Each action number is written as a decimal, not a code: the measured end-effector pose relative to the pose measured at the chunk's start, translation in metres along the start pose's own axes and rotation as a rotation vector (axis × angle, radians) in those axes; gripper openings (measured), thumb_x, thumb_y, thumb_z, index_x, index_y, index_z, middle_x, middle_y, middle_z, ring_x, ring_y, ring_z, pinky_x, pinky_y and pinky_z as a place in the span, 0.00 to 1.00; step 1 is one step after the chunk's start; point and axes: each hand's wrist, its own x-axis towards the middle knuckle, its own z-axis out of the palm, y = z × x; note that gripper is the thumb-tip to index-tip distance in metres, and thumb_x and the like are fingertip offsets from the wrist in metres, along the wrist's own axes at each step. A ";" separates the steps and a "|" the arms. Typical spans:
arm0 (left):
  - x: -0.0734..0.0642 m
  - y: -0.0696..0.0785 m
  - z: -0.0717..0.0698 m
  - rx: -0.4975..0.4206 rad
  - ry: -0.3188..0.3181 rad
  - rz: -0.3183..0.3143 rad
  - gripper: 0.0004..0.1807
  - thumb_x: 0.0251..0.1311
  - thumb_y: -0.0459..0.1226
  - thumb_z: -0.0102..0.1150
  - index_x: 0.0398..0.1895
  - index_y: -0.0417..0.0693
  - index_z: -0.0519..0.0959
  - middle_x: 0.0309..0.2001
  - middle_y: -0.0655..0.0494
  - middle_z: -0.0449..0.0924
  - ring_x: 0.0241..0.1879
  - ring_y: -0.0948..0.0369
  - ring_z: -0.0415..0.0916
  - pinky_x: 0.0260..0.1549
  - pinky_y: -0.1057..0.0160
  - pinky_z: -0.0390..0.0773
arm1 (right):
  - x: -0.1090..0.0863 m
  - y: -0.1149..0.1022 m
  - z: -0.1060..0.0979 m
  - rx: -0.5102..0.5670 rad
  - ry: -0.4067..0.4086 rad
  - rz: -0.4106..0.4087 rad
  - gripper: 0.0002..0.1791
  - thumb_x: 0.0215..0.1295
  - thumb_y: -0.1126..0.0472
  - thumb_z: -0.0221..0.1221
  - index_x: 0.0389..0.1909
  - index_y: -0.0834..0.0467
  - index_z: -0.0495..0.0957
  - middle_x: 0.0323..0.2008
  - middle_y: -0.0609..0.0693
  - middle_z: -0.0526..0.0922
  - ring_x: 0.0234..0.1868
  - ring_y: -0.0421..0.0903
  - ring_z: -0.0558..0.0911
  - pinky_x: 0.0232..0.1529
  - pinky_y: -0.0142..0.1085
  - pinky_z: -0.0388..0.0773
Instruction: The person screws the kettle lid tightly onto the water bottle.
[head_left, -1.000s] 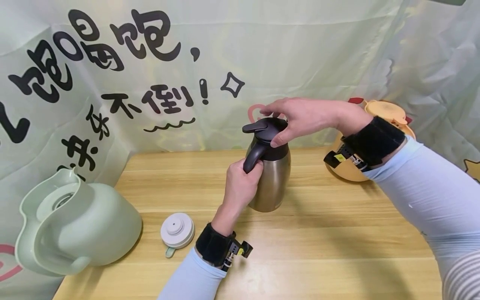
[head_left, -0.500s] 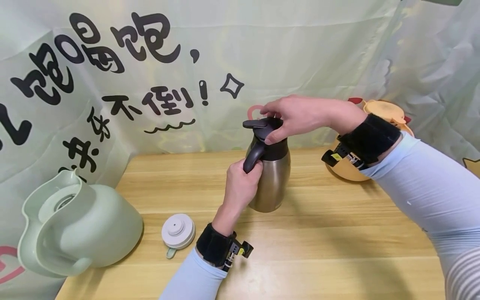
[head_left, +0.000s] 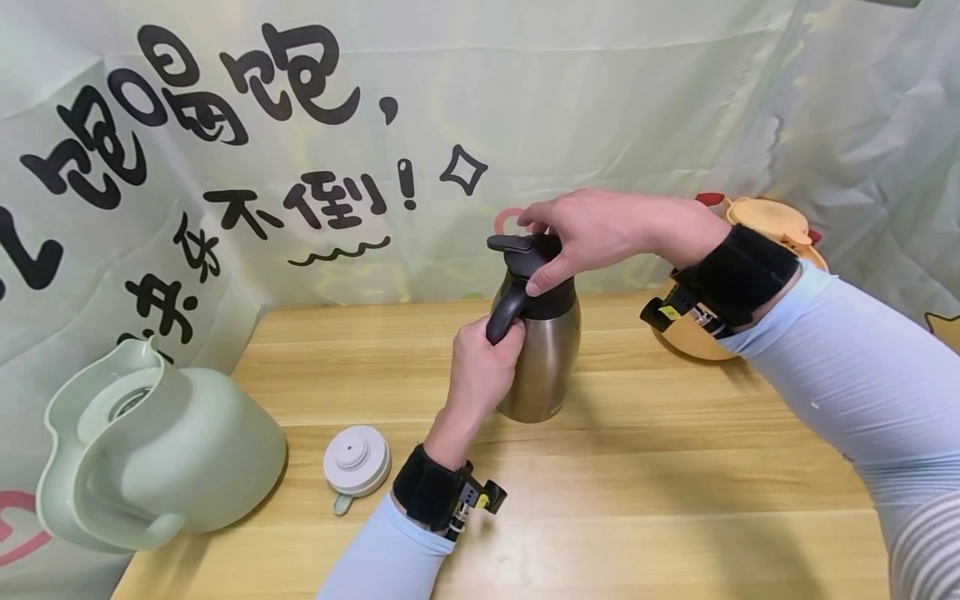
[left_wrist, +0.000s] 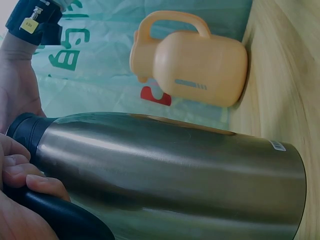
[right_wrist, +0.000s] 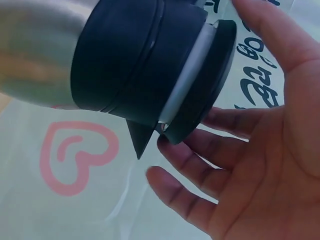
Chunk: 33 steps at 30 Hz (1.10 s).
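Standing upright near the middle of the wooden tabletop [head_left: 675, 467], the steel flask [head_left: 543, 358] sits between both hands. The left hand [head_left: 480, 371] is curled round the black handle [head_left: 506, 312] on the flask's near-left side; in the left wrist view the fingers [left_wrist: 20, 172] wrap the handle against the brushed steel body. The right hand [head_left: 592, 229] arches over the black lid [head_left: 528, 254] from above, thumb on the near side of the lid, fingers over its far side. In the right wrist view the lid [right_wrist: 200, 80] sits tilted on the black collar, with a pale gap showing between them, and the fingers [right_wrist: 200, 150] lie around its edge.

A pale green jug [head_left: 157, 450] lies on its side at the left edge of the tabletop, with a round white stopper [head_left: 356, 458] just beside it. A yellow jug [head_left: 750, 275] stands behind the right forearm, well apart from the flask. A printed green cloth [head_left: 300, 125] hangs behind.
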 end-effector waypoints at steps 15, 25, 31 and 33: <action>0.001 0.000 0.000 0.011 -0.002 -0.003 0.22 0.65 0.42 0.61 0.14 0.50 0.67 0.15 0.62 0.60 0.15 0.61 0.59 0.17 0.62 0.58 | -0.001 -0.003 0.007 -0.031 0.067 0.047 0.47 0.60 0.32 0.69 0.70 0.60 0.69 0.58 0.60 0.84 0.56 0.55 0.83 0.57 0.49 0.78; 0.001 -0.001 0.001 0.012 0.005 0.003 0.22 0.64 0.41 0.61 0.13 0.50 0.67 0.15 0.63 0.59 0.15 0.61 0.58 0.17 0.63 0.57 | -0.006 -0.015 0.012 -0.148 0.111 0.175 0.57 0.52 0.15 0.61 0.67 0.57 0.67 0.46 0.54 0.84 0.48 0.54 0.83 0.46 0.47 0.75; 0.001 -0.002 0.002 -0.004 -0.001 0.005 0.21 0.64 0.41 0.61 0.14 0.49 0.67 0.15 0.62 0.60 0.16 0.61 0.59 0.18 0.63 0.58 | -0.008 -0.015 0.007 -0.074 0.060 0.107 0.53 0.57 0.27 0.68 0.72 0.58 0.64 0.58 0.58 0.83 0.54 0.54 0.83 0.52 0.49 0.77; 0.001 -0.002 0.002 -0.005 -0.003 0.009 0.21 0.64 0.41 0.61 0.14 0.49 0.67 0.15 0.61 0.60 0.16 0.60 0.59 0.18 0.62 0.58 | -0.008 -0.014 0.006 -0.041 0.045 0.079 0.49 0.60 0.34 0.70 0.73 0.58 0.64 0.59 0.58 0.82 0.54 0.53 0.83 0.54 0.49 0.77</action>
